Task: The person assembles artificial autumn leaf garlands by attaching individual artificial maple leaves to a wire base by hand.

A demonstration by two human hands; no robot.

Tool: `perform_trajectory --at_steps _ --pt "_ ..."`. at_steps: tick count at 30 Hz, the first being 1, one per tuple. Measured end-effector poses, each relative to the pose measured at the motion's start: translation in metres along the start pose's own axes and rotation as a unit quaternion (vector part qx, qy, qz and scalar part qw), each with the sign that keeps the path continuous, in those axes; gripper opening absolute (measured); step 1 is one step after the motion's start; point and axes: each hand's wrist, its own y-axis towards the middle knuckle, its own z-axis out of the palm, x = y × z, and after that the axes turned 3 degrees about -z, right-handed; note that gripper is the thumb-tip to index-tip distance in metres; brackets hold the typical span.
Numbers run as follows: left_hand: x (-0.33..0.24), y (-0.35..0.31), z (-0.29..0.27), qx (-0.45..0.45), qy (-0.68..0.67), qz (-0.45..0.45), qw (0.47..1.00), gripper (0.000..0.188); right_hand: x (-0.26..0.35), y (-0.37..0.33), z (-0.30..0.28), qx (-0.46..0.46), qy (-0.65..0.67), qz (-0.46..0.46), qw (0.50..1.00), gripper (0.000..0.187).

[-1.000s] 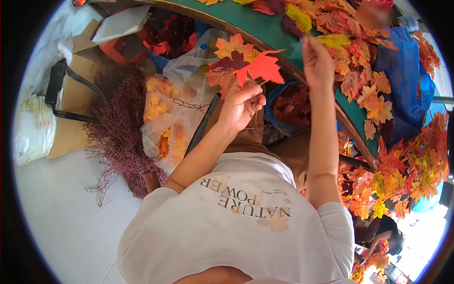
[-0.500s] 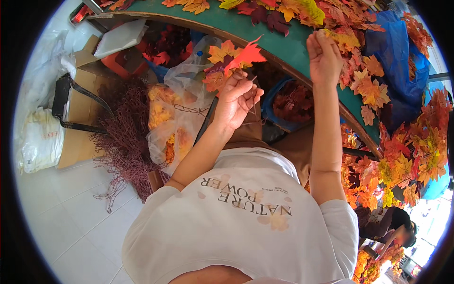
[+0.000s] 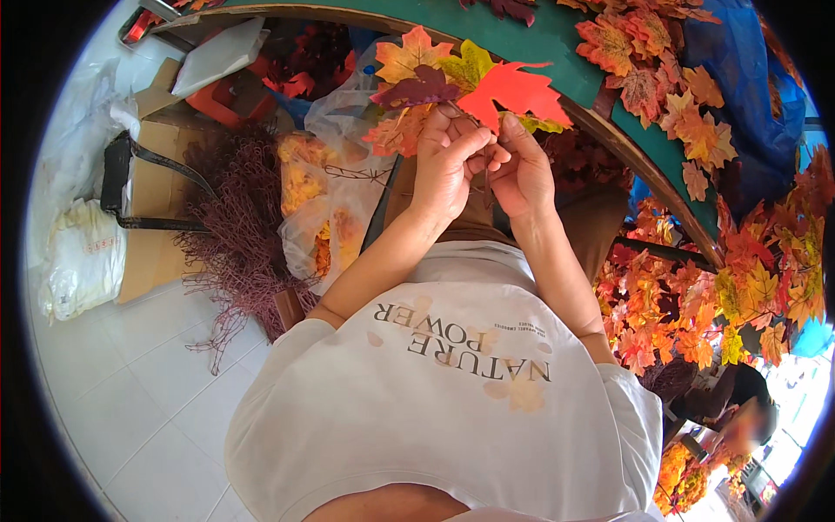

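Maple leaf bunch (image 3: 470,66) — orange, purple, yellow, bright red — is up by the green desk's (image 3: 544,39) near edge. Left hand (image 3: 445,165) has its grip closed around the base, right hand (image 3: 525,177) is pinching there too. The white shirt (image 3: 417,409) has dark lettering, upside down here — plus there's red print on a white bag (image 3: 83,270) over left.

The held leaves (image 3: 526,96) look like thin, matt cloth. The desk (image 3: 539,43) has a smooth green top and a brown wooden edge (image 3: 631,163). The blue sheet (image 3: 744,109) is of glossy plastic, the clear bag (image 3: 346,217) of thin, wrinkled plastic. The box (image 3: 155,252) is matt cardboard, the twigs (image 3: 239,200) look rough, the floor tiles (image 3: 174,383) smooth and shiny, the shirt (image 3: 417,409) matt cloth.
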Motion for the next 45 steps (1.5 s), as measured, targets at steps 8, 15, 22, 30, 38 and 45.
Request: perform_trajectory --at_steps 8,15,22,30,38,45 --pt "0.008 0.002 0.0 0.022 -0.013 -0.022 0.999 0.041 0.0 0.0 -0.016 -0.099 0.064 -0.034 0.992 0.011" --pt "0.01 0.003 -0.004 0.021 0.139 -0.017 0.99 0.051 0.001 -0.006 -0.023 -0.024 0.015 -0.073 0.997 0.012" --pt "0.015 0.003 -0.004 0.024 0.135 0.0 0.991 0.062 0.0 -0.009 -0.025 -0.026 0.008 -0.079 0.997 0.009" --pt "0.018 0.002 -0.009 0.015 0.142 0.004 0.99 0.062 -0.004 -0.011 -0.029 -0.003 -0.011 -0.07 0.997 0.009" --pt "0.016 0.004 -0.007 0.04 0.182 0.013 0.982 0.063 -0.006 -0.009 -0.034 -0.02 0.033 -0.049 0.998 0.01" --pt "0.017 0.004 -0.009 0.025 0.149 0.002 0.989 0.064 -0.006 -0.011 -0.032 -0.02 0.021 -0.052 0.998 0.01"
